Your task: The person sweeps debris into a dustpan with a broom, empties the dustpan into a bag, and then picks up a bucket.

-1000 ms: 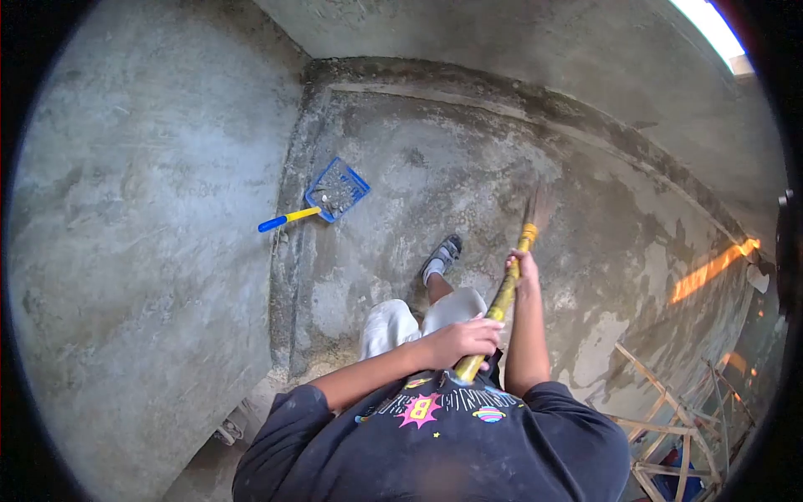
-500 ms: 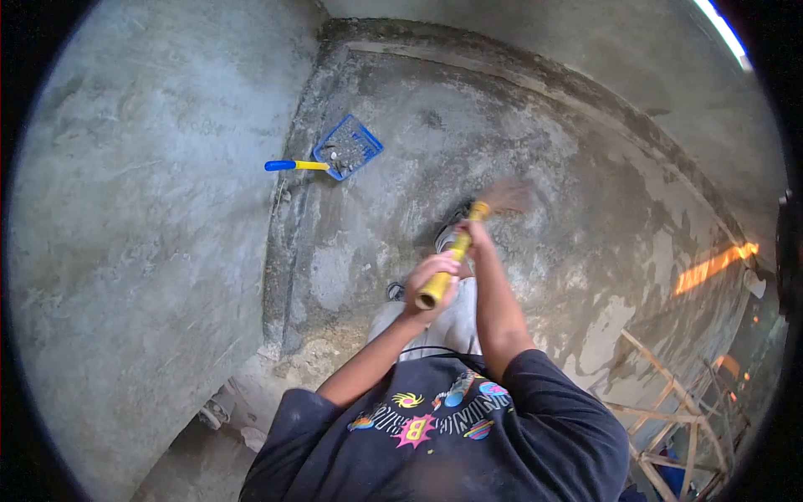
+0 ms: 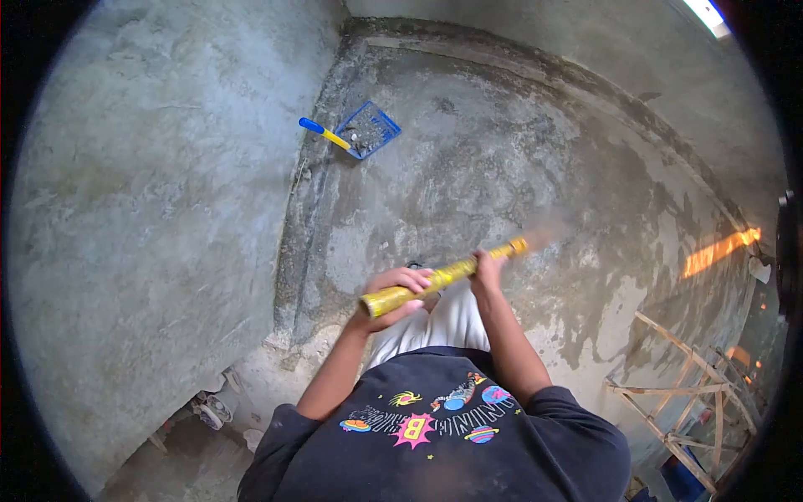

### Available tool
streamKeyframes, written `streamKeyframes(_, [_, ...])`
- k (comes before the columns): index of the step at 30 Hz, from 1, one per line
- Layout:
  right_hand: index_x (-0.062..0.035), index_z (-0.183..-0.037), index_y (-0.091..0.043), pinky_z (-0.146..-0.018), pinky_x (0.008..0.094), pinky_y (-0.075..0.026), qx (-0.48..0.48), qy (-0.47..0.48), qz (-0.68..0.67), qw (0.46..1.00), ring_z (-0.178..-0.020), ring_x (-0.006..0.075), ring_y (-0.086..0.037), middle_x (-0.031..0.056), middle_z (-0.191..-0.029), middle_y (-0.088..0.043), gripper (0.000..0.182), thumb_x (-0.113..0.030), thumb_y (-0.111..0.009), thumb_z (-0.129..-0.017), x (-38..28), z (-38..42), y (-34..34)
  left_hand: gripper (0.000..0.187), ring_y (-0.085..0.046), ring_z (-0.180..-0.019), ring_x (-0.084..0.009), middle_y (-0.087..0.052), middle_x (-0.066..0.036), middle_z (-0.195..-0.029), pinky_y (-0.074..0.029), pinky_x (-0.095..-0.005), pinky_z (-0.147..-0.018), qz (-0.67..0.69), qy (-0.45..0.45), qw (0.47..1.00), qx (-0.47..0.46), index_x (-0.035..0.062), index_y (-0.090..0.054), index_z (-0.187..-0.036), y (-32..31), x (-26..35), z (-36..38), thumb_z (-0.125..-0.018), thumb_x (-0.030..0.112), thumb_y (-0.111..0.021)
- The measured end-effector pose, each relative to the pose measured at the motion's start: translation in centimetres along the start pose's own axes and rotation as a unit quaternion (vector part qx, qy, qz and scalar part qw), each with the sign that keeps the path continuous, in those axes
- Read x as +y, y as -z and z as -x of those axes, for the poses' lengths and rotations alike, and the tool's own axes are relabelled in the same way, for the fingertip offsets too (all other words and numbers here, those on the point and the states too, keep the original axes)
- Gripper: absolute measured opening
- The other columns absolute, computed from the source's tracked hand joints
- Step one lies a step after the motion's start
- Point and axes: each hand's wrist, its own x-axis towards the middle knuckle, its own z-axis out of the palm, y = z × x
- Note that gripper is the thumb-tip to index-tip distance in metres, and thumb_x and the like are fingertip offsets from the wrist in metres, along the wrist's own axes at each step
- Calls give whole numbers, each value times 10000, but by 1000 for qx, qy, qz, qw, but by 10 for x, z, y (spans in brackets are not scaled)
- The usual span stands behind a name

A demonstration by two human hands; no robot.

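Observation:
A broom with a thick yellow handle [image 3: 452, 274] lies slantwise across the front of my body, its butt end at the left. My left hand [image 3: 395, 294] is wrapped round the handle near that butt end. Farther up, close to the bristles, my right hand [image 3: 488, 272] grips it too. The bristles [image 3: 545, 231] are smeared by motion, over the floor to the right. Against the left wall's foot sits a blue dustpan [image 3: 372, 134] with a yellow and blue handle, holding grey debris and a small white piece.
Concrete walls [image 3: 167, 209] rise at the left and along the back of the stained concrete floor [image 3: 468, 151]. A wooden frame [image 3: 669, 391] stands at the lower right, with a blue object [image 3: 682, 475] beside it. Whitish items [image 3: 213, 410] lie at the lower left.
The broom has swung to a flatter slant, its butt end moving left and down and its bristles right and down. Both hands still hold it. The view has shifted a little.

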Motion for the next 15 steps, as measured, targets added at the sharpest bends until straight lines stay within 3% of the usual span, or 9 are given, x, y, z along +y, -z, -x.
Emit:
streamKeyframes(3, [-112,-1174,-210,-495,378,-476,71,-100,8,992,-653,227,-549,99,-846,-468,609,0,-566,-694,8,0,72,173,-551,-1093,-267,-616,-101,-998,-408,-398,-979,47,53,997,-29,43,-592,-892,-39,-54,4,-744,-25,-649])
streamKeyframes(4, [-94,-1117,-289,-488,377,-473,88,-110,-2,990,-636,224,-550,93,-804,-475,494,-39,-566,-712,20,-3,89,178,-545,-1100,-265,-616,-96,-1006,-402,-399,-987,66,54,996,-37,51,-591,-903,-53,-76,7,-752,-24,-650])
streamKeyframes(7, [-66,-926,-438,-516,339,-473,-21,-183,-23,983,-613,201,-547,63,-709,-483,231,-95,-568,-738,98,-62,133,183,-564,-1078,-261,-627,-89,-986,-412,-395,-962,-27,48,996,-75,45,-584,-891,-83,-102,15,-732,-2,-661])
streamKeyframes(9, [-59,-819,-486,-546,310,-474,-96,-213,-51,971,-585,169,-536,32,-657,-479,133,-106,-582,-741,131,-72,113,186,-576,-1062,-259,-637,-100,-959,-418,-396,-951,-130,38,987,-86,45,-586,-866,-85,-104,19,-703,18,-669])
streamKeyframes(11, [-67,-771,-500,-540,313,-472,-134,-207,-66,967,-574,158,-531,27,-661,-491,109,-109,-595,-736,106,-38,52,172,-586,-1049,-267,-641,-105,-966,-440,-391,-935,-155,26,986,-55,51,-593,-859,-58,-84,18,-705,5,-656])
streamKeyframes(12, [-67,-788,-496,-534,308,-468,-137,-185,-76,970,-577,161,-535,28,-659,-506,123,-96,-601,-731,114,-37,23,172,-584,-1062,-274,-643,-109,-968,-450,-388,-928,-189,38,980,-42,52,-592,-854,-45,-64,16,-702,-3,-651])
streamKeyframes(15, [-56,-1052,-411,-522,319,-464,-201,-174,-135,955,-595,178,-538,58,-717,-513,383,-51,-588,-712,93,-2,-48,173,-589,-1061,-261,-649,-87,-962,-448,-368,-935,-288,25,955,-68,50,-586,-829,-16,-9,10,-678,-6,-648])
